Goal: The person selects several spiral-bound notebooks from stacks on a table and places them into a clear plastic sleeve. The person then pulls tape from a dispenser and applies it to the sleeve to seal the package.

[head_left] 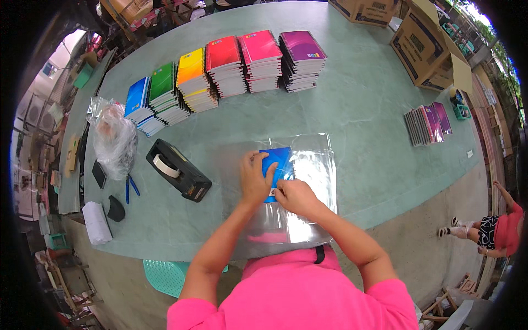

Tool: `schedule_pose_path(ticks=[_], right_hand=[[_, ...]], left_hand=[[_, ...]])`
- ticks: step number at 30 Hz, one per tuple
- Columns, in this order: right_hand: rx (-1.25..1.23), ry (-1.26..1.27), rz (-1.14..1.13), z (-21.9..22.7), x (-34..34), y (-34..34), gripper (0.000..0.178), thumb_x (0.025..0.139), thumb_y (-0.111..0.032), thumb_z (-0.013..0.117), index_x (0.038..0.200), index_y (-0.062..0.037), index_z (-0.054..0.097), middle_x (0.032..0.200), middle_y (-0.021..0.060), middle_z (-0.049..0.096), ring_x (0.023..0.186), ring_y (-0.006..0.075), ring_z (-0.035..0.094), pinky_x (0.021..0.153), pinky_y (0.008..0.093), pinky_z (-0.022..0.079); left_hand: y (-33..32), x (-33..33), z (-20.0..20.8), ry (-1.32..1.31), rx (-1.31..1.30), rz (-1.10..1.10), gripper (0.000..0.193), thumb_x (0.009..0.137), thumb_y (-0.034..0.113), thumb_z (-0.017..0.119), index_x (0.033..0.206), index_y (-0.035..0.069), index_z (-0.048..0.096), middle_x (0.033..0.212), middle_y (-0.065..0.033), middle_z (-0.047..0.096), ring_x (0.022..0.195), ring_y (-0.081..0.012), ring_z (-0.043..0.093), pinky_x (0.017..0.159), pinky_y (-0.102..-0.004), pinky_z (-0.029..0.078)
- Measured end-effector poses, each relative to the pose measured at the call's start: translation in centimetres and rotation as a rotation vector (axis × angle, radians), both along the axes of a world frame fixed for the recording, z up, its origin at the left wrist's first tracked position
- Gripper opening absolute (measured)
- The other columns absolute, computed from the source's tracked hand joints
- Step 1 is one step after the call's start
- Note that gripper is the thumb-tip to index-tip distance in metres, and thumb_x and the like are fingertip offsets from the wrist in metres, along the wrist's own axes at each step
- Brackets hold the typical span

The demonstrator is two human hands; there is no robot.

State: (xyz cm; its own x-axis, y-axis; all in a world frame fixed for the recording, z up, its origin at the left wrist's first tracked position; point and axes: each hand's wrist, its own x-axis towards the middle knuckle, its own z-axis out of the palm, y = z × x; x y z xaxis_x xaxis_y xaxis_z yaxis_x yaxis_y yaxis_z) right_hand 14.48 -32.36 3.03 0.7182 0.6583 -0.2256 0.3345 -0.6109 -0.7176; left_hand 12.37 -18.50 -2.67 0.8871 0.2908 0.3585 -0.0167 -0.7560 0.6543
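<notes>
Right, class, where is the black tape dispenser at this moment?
In the head view, the black tape dispenser sits on the green table, to the left of the person's left hand and right of the blue-handled tool.

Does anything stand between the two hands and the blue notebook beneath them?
Nothing bulky does: the left hand and the right hand are both at the blue notebook. Clear plastic lies around it; whether a layer covers it, I cannot tell.
</notes>
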Motion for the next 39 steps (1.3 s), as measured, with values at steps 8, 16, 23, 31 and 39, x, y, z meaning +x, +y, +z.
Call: schedule_pose_path(ticks=[8,16,23,31,39], right_hand=[[0.025,-0.02,-0.466,-0.9,0.9,-8.4,0.022,0.083,-0.02,0.056,0.077,0.0004,0.062,0.062,0.0123,0.061,0.057,0.024,0.059,0.054,0.0341,0.046],[0.99,1.006,-0.72,-4.2,-0.1,-7.7,0.013,0.084,-0.014,0.062,0.08,-0.0013,0.061,0.07,0.0039,0.061,0.061,0.0095,0.056,0.053,0.0212,0.044],[0.427,0.042,-0.931,-9.2,1.3,-13.1,0.025,0.083,-0.027,0.063,0.085,-0.0023,0.06,0.072,0.0049,0.061,0.06,0.012,0.057,0.052,0.0252,0.045],[0.145,0.345,-0.455,-0.1,2.2,-5.6,0.031,0.077,-0.029,0.063,0.071,0.0014,0.062,0.06,0.0115,0.06,0.055,0.0208,0.06,0.053,0.0322,0.047],[0.06,0.077,-0.132,0.5,-0.2,0.4,0.024,0.078,-0.022,0.056,0.07,0.0009,0.056,0.063,0.0202,0.058,0.063,0.0369,0.059,0.06,0.0443,0.047]], left_hand=[[0.1,-2.2,5.0,0.021,-0.013,-0.145,0.028,0.082,0.028,0.061,0.097,0.004,0.058,0.1,-0.0174,0.054,0.087,-0.0325,0.055,0.074,-0.0404,0.044],[-6.2,-0.9,6.3,0.571,-0.053,-0.51,0.027,0.084,0.027,0.06,0.081,-0.001,0.059,0.066,-0.0175,0.06,0.066,-0.0333,0.061,0.058,-0.0417,0.046],[-5.1,-1.7,5.9,0.52,-0.171,-0.465,0.028,0.081,0.027,0.063,0.078,0.0,0.06,0.067,-0.0149,0.06,0.064,-0.0307,0.06,0.056,-0.04,0.044],[0.8,1.7,4.6,0.032,-0.042,-0.093,0.033,0.081,0.033,0.062,0.09,0.002,0.06,0.093,-0.0147,0.058,0.091,-0.0317,0.053,0.079,-0.0407,0.041],[1.4,1.8,-1.3,0.116,-0.083,-0.018,0.05,0.082,0.044,0.058,0.111,0.003,0.054,0.104,-0.016,0.055,0.097,-0.0321,0.05,0.079,-0.0401,0.04]])
